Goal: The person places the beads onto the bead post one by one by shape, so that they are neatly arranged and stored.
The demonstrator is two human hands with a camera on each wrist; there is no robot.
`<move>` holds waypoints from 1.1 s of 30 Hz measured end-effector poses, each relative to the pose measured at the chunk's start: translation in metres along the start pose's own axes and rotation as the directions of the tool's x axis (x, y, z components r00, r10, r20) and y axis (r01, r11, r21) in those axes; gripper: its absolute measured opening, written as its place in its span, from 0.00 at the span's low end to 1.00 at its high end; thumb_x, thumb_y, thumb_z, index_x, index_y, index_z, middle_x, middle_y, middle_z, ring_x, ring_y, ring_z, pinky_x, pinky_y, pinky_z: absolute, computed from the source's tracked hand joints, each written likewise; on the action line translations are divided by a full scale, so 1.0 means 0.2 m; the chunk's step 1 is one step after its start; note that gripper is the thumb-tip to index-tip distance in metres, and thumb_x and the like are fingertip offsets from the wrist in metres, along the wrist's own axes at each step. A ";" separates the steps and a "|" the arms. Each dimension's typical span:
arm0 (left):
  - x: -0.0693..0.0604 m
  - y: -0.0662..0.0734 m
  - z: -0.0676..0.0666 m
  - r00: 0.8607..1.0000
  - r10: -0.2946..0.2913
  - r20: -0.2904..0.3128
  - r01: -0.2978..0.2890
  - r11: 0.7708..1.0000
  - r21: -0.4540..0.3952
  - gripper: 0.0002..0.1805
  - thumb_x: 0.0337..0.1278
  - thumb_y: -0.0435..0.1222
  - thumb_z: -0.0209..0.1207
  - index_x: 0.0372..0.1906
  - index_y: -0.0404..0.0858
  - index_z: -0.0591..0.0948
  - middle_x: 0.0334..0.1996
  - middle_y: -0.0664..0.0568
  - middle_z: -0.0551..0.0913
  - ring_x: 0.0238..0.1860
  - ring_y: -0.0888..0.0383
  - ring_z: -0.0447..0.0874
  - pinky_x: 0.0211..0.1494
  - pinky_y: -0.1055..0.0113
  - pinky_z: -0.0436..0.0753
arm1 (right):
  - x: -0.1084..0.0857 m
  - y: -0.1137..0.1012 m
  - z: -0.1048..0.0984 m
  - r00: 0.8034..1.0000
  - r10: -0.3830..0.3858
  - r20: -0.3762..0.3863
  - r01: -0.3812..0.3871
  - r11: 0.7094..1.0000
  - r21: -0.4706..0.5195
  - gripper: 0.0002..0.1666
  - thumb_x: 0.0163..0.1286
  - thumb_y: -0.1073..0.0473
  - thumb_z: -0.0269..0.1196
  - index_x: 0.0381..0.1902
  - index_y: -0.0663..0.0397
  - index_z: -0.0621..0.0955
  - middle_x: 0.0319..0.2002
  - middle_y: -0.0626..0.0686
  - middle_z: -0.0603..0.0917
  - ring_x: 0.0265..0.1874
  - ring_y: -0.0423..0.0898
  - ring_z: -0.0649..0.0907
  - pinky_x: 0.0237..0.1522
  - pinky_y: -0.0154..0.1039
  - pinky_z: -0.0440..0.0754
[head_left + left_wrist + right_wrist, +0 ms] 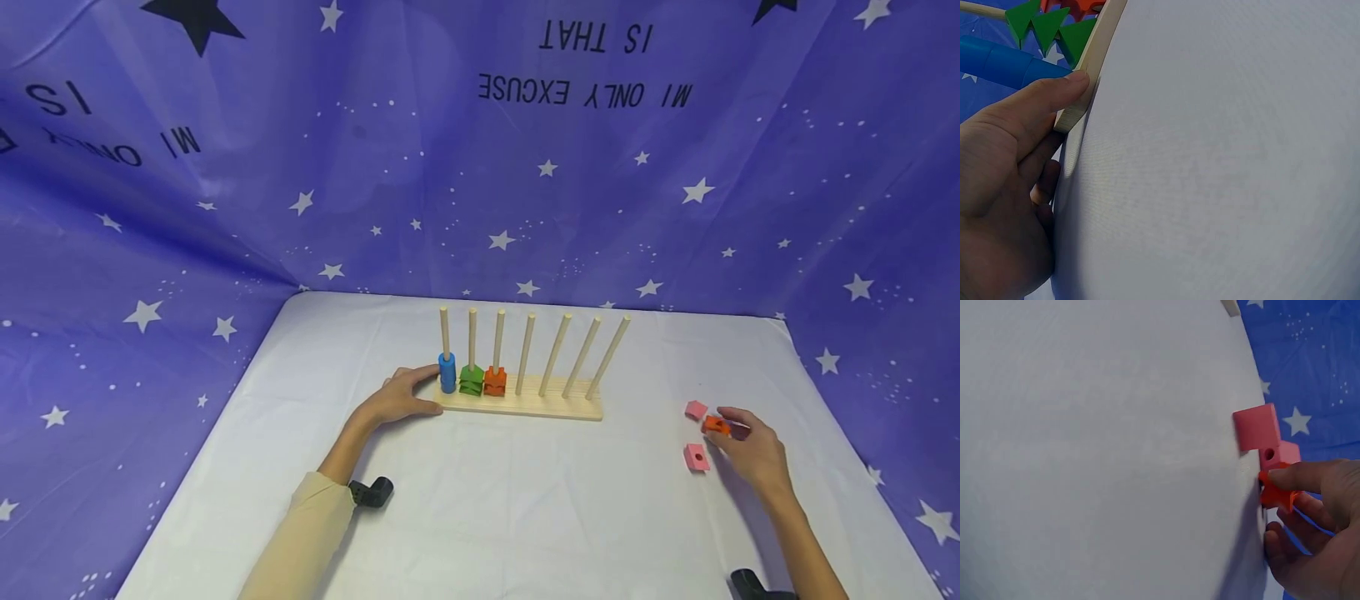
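Observation:
My left hand (402,395) grips the left end of a wooden peg board (517,407), its thumb on the front edge in the left wrist view. Blue cylinders (447,373) are stacked on the leftmost peg, beside that hand. Green triangular blocks (471,381) sit on the second peg, and orange-red star blocks (495,382) on the third. Far to the right, my right hand (756,454) pinches an orange star block (1279,490) between thumb and fingers, low over the table. Two pink blocks lie next to it, one nearer (696,457) and one farther (696,410).
Several bare pegs (555,356) rise from the right part of the board. A white cloth (525,508) covers the table, with a blue star-patterned curtain (450,183) behind and at both sides. A black wrist device (372,492) sits by the left sleeve.

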State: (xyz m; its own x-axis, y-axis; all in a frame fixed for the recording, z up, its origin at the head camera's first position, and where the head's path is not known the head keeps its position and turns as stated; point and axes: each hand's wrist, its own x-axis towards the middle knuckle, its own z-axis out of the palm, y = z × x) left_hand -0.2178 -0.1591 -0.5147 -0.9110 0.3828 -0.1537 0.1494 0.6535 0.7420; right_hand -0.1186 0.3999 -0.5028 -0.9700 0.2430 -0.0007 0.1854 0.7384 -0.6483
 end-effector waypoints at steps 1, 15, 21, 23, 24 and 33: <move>0.00 0.00 0.00 1.000 0.002 0.001 -0.002 1.000 0.000 0.45 0.50 0.46 0.73 0.74 0.40 0.68 0.70 0.39 0.69 0.65 0.41 0.63 0.66 0.38 0.61 | 0.00 0.01 0.00 1.000 0.000 -0.001 0.000 1.000 -0.008 0.29 0.68 0.57 0.67 0.61 0.70 0.75 0.53 0.75 0.79 0.51 0.70 0.78 0.42 0.49 0.76; 0.00 0.00 0.00 1.000 0.004 -0.004 -0.004 1.000 -0.005 0.45 0.50 0.46 0.73 0.74 0.39 0.68 0.70 0.39 0.69 0.65 0.41 0.63 0.66 0.39 0.61 | -0.03 -0.25 -0.05 0.973 -0.185 -0.135 0.208 0.959 0.190 0.21 0.68 0.60 0.68 0.55 0.65 0.81 0.43 0.47 0.86 0.40 0.30 0.82 0.40 0.18 0.75; 0.00 -0.01 0.01 1.000 -0.002 0.001 0.002 1.000 -0.009 0.45 0.50 0.46 0.72 0.74 0.40 0.68 0.69 0.39 0.69 0.65 0.42 0.63 0.66 0.39 0.61 | -0.06 -0.55 -0.05 0.955 -0.272 -0.120 0.297 0.891 0.344 0.21 0.68 0.63 0.68 0.56 0.68 0.80 0.40 0.38 0.85 0.37 0.30 0.84 0.37 0.26 0.82; 0.01 -0.01 0.01 1.000 -0.007 0.004 0.007 1.000 -0.012 0.46 0.50 0.46 0.73 0.74 0.41 0.68 0.69 0.39 0.69 0.65 0.42 0.63 0.66 0.39 0.61 | -0.08 -0.64 -0.04 0.943 -0.308 -0.124 0.332 0.881 0.337 0.21 0.68 0.63 0.68 0.56 0.67 0.80 0.42 0.40 0.85 0.39 0.31 0.84 0.38 0.26 0.82; 0.01 -0.01 0.01 1.000 -0.011 0.004 0.011 1.000 -0.011 0.46 0.50 0.46 0.73 0.74 0.41 0.68 0.69 0.39 0.69 0.65 0.42 0.63 0.66 0.39 0.61 | -0.08 -0.69 -0.04 0.936 -0.327 -0.127 0.351 0.872 0.341 0.21 0.68 0.64 0.68 0.57 0.66 0.80 0.43 0.42 0.85 0.39 0.32 0.83 0.39 0.25 0.81; 0.01 0.00 0.00 1.000 0.000 -0.001 0.000 1.000 -0.006 0.45 0.50 0.46 0.73 0.74 0.40 0.68 0.70 0.39 0.69 0.65 0.42 0.63 0.67 0.39 0.61 | -0.06 -1.11 0.06 0.849 -0.502 -0.167 0.507 0.680 0.530 0.20 0.63 0.75 0.67 0.54 0.70 0.81 0.46 0.57 0.84 0.44 0.40 0.84 0.50 0.29 0.79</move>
State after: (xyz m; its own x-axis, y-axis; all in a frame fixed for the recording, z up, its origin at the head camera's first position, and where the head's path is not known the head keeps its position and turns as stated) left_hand -0.2187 -0.1589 -0.5159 -0.9114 0.3819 -0.1531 0.1469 0.6496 0.7459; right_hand -0.1500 0.2254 -0.3689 -0.8899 -0.0594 0.4522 -0.4487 0.2916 -0.8448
